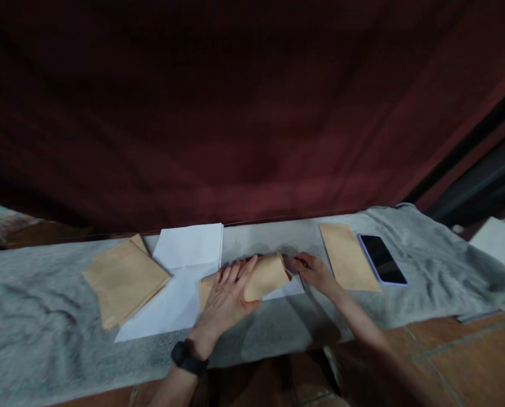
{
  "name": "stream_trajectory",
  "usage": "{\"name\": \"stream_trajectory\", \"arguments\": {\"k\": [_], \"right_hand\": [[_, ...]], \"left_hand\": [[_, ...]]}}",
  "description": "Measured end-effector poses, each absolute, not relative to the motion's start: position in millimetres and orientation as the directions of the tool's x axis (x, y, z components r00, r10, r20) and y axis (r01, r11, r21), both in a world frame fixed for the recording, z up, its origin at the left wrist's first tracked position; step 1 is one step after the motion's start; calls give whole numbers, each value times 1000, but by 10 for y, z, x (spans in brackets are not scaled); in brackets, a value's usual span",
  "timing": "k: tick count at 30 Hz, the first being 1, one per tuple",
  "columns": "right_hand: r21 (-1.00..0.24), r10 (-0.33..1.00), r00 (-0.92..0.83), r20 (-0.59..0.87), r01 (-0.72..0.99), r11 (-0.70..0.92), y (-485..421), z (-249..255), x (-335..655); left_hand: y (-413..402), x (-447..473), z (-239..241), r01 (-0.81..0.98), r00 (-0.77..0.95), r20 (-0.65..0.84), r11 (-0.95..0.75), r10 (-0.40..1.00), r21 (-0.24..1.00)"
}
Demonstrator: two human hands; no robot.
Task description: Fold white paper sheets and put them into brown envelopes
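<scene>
A brown paper envelope lies in front of me, its right end bulging up and gaping. My left hand, with a dark watch on the wrist, grips it across its width, thumb at the near edge and fingers over the far one. Just right of the gaping end, my right hand has its fingers pinched together; what they hold is too blurred to tell. Part of a white sheet shows below the envelope's raised end.
White paper and a pile of brown envelopes lie to the left. Another brown envelope and a phone are on the right. Grey cloth covers the surface; a dark red curtain hangs behind.
</scene>
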State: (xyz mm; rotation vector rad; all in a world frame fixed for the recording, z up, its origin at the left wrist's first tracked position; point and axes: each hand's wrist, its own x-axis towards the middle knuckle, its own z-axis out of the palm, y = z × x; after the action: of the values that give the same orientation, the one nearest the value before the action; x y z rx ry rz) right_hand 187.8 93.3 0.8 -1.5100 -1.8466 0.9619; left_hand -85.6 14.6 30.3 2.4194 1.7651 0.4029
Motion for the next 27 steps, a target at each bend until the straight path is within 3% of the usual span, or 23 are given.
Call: {"name": "stream_trajectory", "arguments": {"k": [4,11,20,27], "right_hand": [[-730,995,-99,29,678,88,851,-91,1862],[-620,999,-37,33,783,50,712,-182,1668],[-874,992,14,125,475,103,942,-154,1732],[-966,939,257,227,183,183,1238,66,2044]], "left_hand": [[174,-1029,351,945,206,161,-239,965,224],[200,-1241,352,954,142,22,-143,990,262],[229,-1301,335,933,153,-89,-114,984,342],[252,-1314,280,928,160,-109,-111,981,357]]}}
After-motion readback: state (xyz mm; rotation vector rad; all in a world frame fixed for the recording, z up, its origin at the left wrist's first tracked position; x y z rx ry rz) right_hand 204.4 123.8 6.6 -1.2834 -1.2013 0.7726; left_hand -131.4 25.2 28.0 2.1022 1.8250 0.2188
